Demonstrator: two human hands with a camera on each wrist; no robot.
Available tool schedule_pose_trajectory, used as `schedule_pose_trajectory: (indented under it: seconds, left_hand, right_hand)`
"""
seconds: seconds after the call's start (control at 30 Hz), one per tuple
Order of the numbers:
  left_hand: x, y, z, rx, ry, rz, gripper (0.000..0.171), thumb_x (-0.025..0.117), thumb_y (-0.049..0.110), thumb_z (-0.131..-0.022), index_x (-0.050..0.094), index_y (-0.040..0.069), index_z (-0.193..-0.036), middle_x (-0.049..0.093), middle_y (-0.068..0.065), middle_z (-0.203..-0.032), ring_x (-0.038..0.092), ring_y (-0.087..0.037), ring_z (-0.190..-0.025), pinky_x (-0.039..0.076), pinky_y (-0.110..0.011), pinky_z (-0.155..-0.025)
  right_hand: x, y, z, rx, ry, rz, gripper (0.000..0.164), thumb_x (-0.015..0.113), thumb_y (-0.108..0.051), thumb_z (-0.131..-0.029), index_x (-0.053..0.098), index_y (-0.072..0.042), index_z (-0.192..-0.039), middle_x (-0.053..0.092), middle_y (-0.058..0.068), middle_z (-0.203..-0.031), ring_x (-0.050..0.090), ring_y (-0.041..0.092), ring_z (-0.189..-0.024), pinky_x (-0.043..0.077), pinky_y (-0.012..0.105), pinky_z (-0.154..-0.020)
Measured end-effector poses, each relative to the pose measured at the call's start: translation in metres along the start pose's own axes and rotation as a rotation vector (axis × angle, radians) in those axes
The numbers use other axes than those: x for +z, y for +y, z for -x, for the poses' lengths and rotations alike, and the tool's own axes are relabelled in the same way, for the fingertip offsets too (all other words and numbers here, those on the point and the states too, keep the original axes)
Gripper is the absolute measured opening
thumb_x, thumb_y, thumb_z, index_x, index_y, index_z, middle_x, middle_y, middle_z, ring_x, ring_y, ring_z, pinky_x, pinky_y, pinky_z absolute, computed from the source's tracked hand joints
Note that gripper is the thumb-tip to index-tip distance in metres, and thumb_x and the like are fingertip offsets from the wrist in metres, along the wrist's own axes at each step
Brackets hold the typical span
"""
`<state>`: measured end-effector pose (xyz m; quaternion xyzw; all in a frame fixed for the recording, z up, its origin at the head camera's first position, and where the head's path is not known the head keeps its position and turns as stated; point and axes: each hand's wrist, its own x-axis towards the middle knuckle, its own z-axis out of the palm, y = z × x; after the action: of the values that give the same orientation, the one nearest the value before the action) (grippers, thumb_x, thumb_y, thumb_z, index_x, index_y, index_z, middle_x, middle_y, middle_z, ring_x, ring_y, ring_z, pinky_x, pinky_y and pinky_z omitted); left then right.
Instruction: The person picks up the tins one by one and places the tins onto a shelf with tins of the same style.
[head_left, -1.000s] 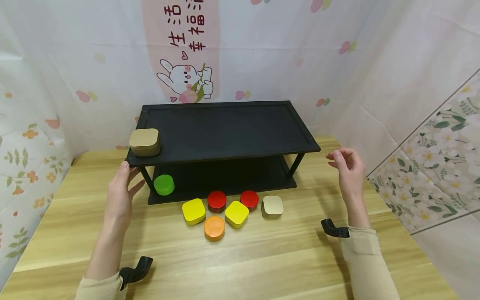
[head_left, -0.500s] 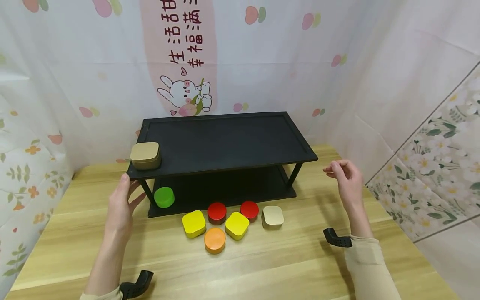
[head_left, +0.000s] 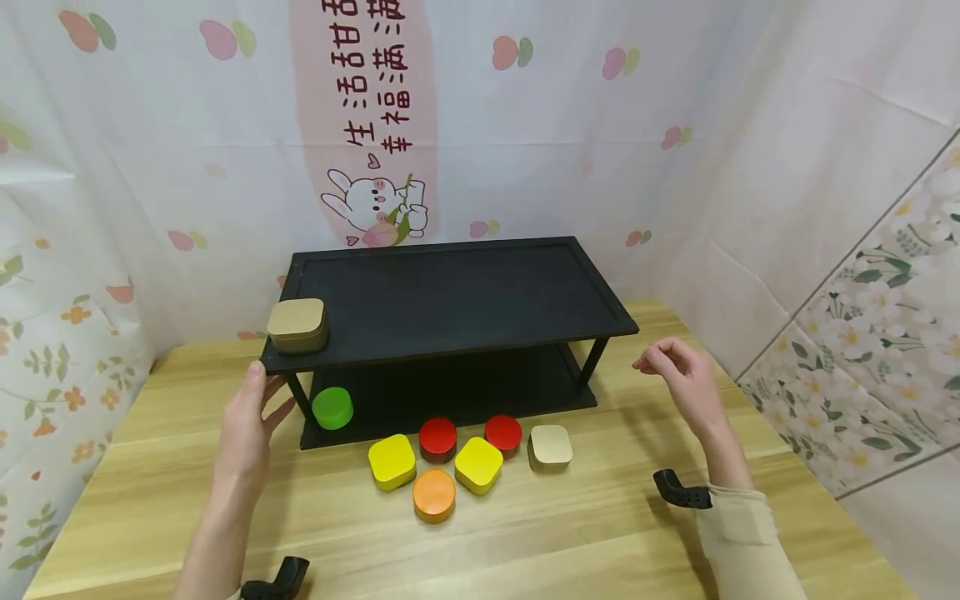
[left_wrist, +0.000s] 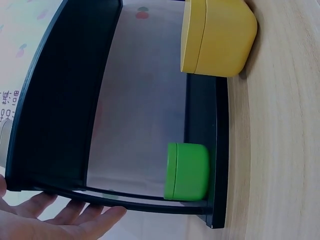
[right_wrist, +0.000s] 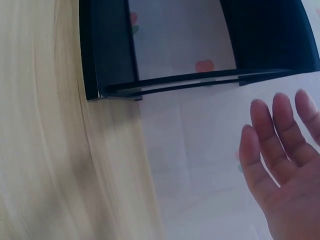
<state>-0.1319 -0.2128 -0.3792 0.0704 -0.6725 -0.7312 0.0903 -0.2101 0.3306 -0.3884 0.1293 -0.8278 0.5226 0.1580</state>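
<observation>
My left hand is at the left front corner of a two-tier black shelf. Its fingers lie fairly straight along the shelf's side, touching the frame, with the thumb by the top corner. On the upper tier near that hand sits a gold-beige rounded-square tin. Below it, a round green box stands on the lower tier beside the left leg. My right hand hovers off the shelf's right end, holding nothing. In the right wrist view its fingers are relaxed and slightly bent.
Before the shelf, on the wooden table, stand two yellow square boxes, two round red boxes, a round orange box and a beige square tin. A patterned curtain hangs behind.
The head view has tilted upward, so everything sits lower in it. My right hand has drifted slightly left, nearer the shelf. The left hand stays at the shelf corner.
</observation>
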Motion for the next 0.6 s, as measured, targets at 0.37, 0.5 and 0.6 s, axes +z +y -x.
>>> schedule_pose_trajectory:
  seconds: [0.37, 0.5, 0.6]
  left_hand:
    - [-0.001, -0.007, 0.003, 0.01, 0.004, 0.015, 0.047, 0.036, 0.051, -0.11, 0.058, 0.026, -0.143, 0.05, 0.02, -0.133, 0.046, 0.0, -0.127, 0.052, -0.011, -0.097]
    - [-0.001, -0.004, 0.0, -0.001, 0.007, 0.01, 0.046, 0.036, 0.051, -0.11, 0.058, 0.027, -0.142, 0.048, 0.019, -0.133, 0.043, -0.005, -0.133, 0.051, -0.011, -0.097]
    - [-0.002, -0.003, -0.001, -0.008, 0.006, 0.007, 0.044, 0.036, 0.051, -0.11, 0.059, 0.029, -0.14, 0.048, 0.019, -0.133, 0.041, -0.007, -0.135, 0.052, -0.011, -0.097]
  right_hand:
    - [0.005, 0.004, 0.003, -0.006, -0.141, 0.053, 0.02, 0.058, -0.015, -0.106, 0.067, 0.002, -0.102, 0.072, -0.002, -0.094, 0.069, 0.005, -0.087, 0.06, 0.016, -0.083]
    - [0.008, 0.002, 0.002, -0.004, -0.2, 0.087, 0.017, 0.059, -0.017, -0.106, 0.067, -0.002, -0.104, 0.073, 0.007, -0.097, 0.07, 0.006, -0.089, 0.061, 0.018, -0.084]
    - [0.011, -0.001, 0.001, -0.005, -0.254, 0.106, 0.014, 0.06, -0.017, -0.105, 0.068, -0.005, -0.106, 0.072, 0.011, -0.1, 0.07, 0.007, -0.089, 0.06, 0.021, -0.083]
